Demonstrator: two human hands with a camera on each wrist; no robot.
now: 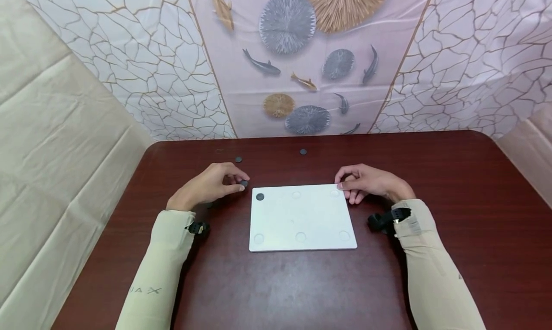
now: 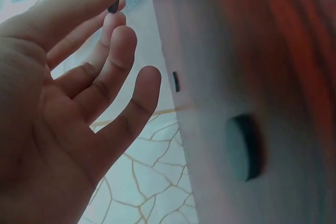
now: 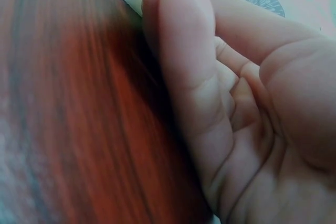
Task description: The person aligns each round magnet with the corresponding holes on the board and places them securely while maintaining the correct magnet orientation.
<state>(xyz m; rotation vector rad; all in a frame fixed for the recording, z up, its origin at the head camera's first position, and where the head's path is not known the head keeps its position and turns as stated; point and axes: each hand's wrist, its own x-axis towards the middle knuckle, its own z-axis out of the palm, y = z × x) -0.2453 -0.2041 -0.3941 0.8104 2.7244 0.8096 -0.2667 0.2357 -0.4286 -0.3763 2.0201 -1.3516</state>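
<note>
My left hand point(image 1: 211, 184) pinches a small dark round disc point(image 1: 244, 183) between thumb and fingertips, just off the upper left corner of a white board point(image 1: 276, 220). In the left wrist view that disc point(image 2: 113, 7) shows edge-on at the thumb tip, the other fingers spread loosely. The board lies on the table with shallow round recesses. Another dark disc point(image 1: 260, 197) sits in its upper left recess. At the upper right corner my right hand point(image 1: 366, 182) grips the board, thumb on top. The right wrist view shows its curled fingers point(image 3: 186, 40) low beside the wood.
Two loose dark discs lie beyond the board on the brown table point(image 1: 297, 287): one far disc point(image 1: 303, 152) and one left disc point(image 1: 238, 160). Near the left wrist is a further disc point(image 2: 244, 148). A patterned cloth point(image 1: 302, 90) hangs behind the table's far edge.
</note>
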